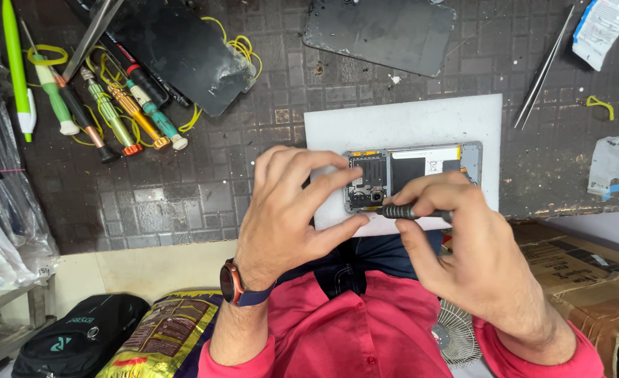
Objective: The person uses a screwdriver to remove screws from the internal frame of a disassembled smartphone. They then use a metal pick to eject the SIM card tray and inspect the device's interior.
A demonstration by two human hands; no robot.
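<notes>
Left hand palm down, fingers spread and curled forward, thumb extended right, wrist banded. Right hand pinches closed, thumb and forefinger tips together. Both forearms angled inward.

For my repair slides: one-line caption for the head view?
Left hand steadies an opened grey phone on a white mat; right hand holds a black screwdriver.
</notes>
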